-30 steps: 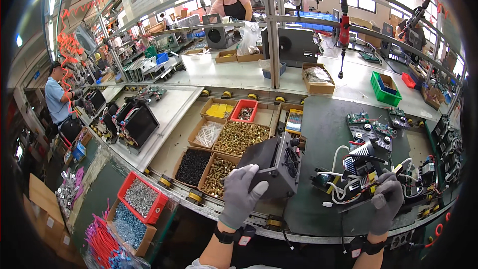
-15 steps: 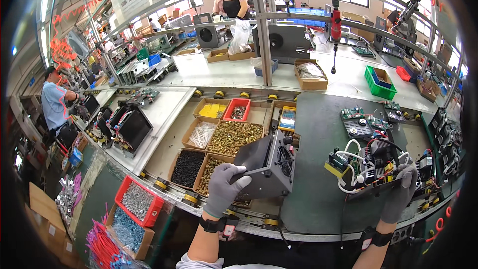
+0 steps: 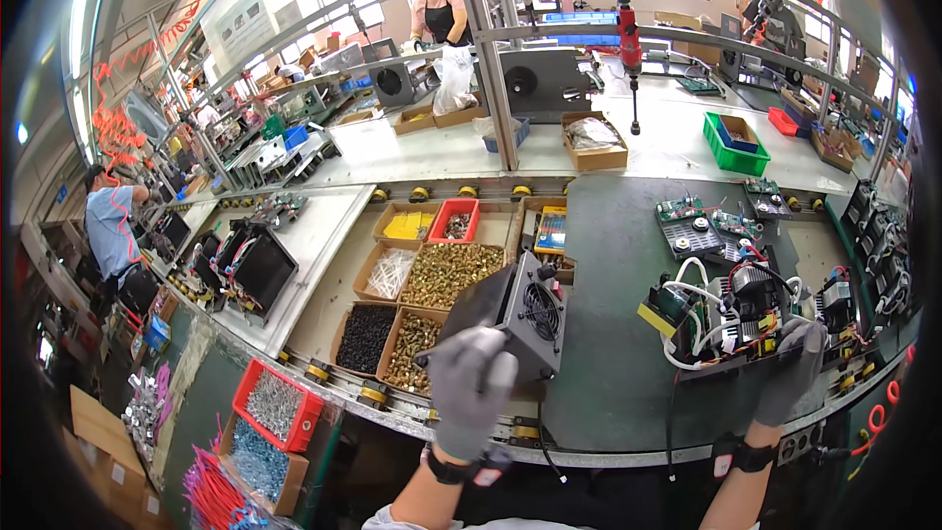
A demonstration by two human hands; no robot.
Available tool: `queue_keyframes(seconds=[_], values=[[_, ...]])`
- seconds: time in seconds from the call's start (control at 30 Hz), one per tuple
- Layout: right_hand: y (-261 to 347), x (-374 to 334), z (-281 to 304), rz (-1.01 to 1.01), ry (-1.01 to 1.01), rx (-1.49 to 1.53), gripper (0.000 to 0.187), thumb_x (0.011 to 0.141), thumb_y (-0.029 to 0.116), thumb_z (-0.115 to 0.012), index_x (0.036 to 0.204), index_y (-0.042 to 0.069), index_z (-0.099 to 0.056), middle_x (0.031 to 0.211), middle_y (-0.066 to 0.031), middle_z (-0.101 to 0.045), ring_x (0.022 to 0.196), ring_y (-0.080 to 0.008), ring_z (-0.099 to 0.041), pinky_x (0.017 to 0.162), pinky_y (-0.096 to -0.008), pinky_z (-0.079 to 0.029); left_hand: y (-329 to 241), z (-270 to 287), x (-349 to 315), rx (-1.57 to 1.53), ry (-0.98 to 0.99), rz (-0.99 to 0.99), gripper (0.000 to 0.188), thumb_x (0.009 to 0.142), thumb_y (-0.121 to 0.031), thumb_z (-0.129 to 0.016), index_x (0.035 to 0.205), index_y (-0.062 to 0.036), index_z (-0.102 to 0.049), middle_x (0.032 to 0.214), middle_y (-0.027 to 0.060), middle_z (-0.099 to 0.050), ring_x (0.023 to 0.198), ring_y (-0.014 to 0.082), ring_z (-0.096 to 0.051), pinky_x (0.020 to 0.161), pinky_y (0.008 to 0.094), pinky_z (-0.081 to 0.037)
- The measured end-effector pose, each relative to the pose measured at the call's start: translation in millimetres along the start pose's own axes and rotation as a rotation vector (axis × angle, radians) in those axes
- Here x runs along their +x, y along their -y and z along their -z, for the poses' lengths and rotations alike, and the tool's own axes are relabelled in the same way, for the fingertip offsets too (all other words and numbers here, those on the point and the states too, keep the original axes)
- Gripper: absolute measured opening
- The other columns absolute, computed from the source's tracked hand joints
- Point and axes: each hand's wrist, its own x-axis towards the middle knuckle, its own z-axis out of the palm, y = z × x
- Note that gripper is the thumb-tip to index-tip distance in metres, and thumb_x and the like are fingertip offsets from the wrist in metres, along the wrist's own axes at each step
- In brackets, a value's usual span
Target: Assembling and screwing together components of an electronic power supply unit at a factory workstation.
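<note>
My left hand (image 3: 474, 388), in a grey glove, is in front of a grey metal housing (image 3: 535, 329) with a round black fan grille. Motion smears its fingers, so whether they touch the housing is unclear. The housing stands tilted beside the boxes of small parts. Gloved as well, my right hand (image 3: 793, 368) grips the right edge of an electronics assembly (image 3: 726, 319) with black heatsinks, a yellow transformer and thick white wires. That assembly rests on the dark green board (image 3: 613, 393).
Cardboard boxes hold brass fittings (image 3: 456, 273), black parts (image 3: 366, 334) and white sticks (image 3: 391, 270). More circuit boards (image 3: 692, 226) lie behind the assembly. A red power screwdriver (image 3: 629, 39) hangs overhead. Red trays of screws (image 3: 277, 402) stand at lower left. Co-workers stand beyond.
My left hand has come off the housing's left panel and moved right and nearer to me. The electronics assembly sits flatter on the board, my right hand still at its edge. The view has shifted slightly.
</note>
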Motion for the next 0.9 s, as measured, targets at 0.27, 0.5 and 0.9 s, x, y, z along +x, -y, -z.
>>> queue_keyframes(seconds=[0.27, 0.5, 0.9], values=[[-5.4, 4.9, -34.1, -0.058, -0.272, 0.094, 0.027, 0.101, 0.024, -0.054, 0.085, 0.002, -0.055, 0.071, -0.0017, -0.047, 0.068, -0.0107, -0.044, 0.067, -0.0263, -0.037, -105.1, -118.3, -32.3, -0.528, 0.575, -0.057, 0.067, 0.092, -0.033, -0.071, 0.146, -0.0058, -0.043, 0.136, 0.0189, -0.055, 0.118, 0.0372, -0.058, 0.099, 0.0425, -0.049], [0.2, -26.1, -20.1, 0.507, -0.169, -0.776, 0.027, 0.096, 0.018, -0.057, 0.112, -0.004, -0.056, 0.084, -0.0061, -0.05, 0.072, -0.0155, -0.048, 0.066, -0.0287, -0.041, -115.5, -155.0, -57.9, -0.523, 0.468, -0.07, 0.044, 0.096, -0.036, -0.064, 0.128, -0.0067, -0.059, 0.111, 0.0123, -0.065, 0.099, 0.0333, -0.063, 0.085, 0.0412, -0.052], [4.4, -65.1, 26.2, 0.301, -0.036, -0.288, 0.037, 0.104, 0.013, -0.04, 0.135, -0.006, -0.047, 0.083, -0.0021, -0.036, 0.082, -0.0152, -0.042, 0.092, -0.0331, -0.042, -138.6, -97.4, -76.0, -0.579, 0.397, -0.198, 0.032, 0.079, -0.024, -0.074, 0.108, -0.0126, -0.064, 0.099, 0.0065, -0.065, 0.093, 0.029, -0.063, 0.077, 0.043, -0.047]])
